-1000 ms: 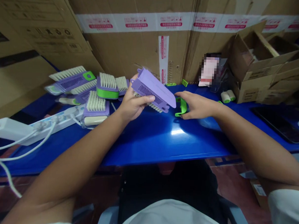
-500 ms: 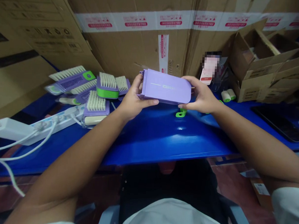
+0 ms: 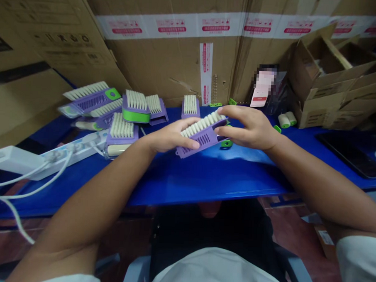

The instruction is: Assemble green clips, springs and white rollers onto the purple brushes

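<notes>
**Two bare hands clasp a lilac brush over a blue bench**
The left hand and right hand hold the tilted lilac plastic brush with cream bristles between them; a green plastic clip lies just beneath the right hand, and more lilac brushes lie left of the left hand on the glossy blue bench.

Carton wall: white packing tape runs across it, printed with repeating red-and-white blocks of small characters, too small to read. A vertical strip of the same tape carries red print running lengthwise, also unreadable. Upper left, a brown carton bears a row of black printed handling symbols, with fine black print nearby, not legible. Right of centre, a white card shows a red band; its upper part is pixelated. No word, brand or number is readable.
</notes>
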Available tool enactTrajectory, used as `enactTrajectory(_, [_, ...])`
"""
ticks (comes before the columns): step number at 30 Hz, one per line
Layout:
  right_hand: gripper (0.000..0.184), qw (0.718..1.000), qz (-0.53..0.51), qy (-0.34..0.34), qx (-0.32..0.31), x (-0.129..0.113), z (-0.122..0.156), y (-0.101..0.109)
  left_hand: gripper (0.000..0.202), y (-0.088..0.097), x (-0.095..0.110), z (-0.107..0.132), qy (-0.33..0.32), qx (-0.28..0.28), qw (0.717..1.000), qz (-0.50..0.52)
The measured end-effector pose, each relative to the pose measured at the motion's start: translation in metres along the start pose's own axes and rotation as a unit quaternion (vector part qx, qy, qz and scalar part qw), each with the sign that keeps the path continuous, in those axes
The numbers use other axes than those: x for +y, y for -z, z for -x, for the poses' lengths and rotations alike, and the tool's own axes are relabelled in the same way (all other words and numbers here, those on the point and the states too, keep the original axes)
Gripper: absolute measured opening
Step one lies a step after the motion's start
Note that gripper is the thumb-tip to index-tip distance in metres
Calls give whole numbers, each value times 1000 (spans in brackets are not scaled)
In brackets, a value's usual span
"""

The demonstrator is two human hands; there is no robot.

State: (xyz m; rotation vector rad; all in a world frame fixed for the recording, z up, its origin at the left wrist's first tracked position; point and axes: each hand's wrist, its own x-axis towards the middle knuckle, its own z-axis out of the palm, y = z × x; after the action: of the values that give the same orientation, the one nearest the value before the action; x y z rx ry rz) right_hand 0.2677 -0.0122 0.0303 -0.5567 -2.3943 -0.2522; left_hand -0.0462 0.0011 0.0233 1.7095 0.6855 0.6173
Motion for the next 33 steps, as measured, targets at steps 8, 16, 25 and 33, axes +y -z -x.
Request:
enactTrajectory(8, [116, 974, -7, -143, -176, 32, 7, 3, 99, -3, -1, -1, -102, 195, 909, -353])
enactTrajectory(16, [81, 964, -75, -177, -185, 29, 4, 4, 86, -13, 9, 7, -44, 199, 814, -544])
enactTrajectory(25, [98, 962, -217, -164, -34, 28, 7, -2, 94, -23, 11, 5, 1, 155, 809, -567])
enactTrajectory(33, [91, 963, -205, -158, -70, 17, 4, -19, 99, -26, 4, -1, -6, 163, 831, -532])
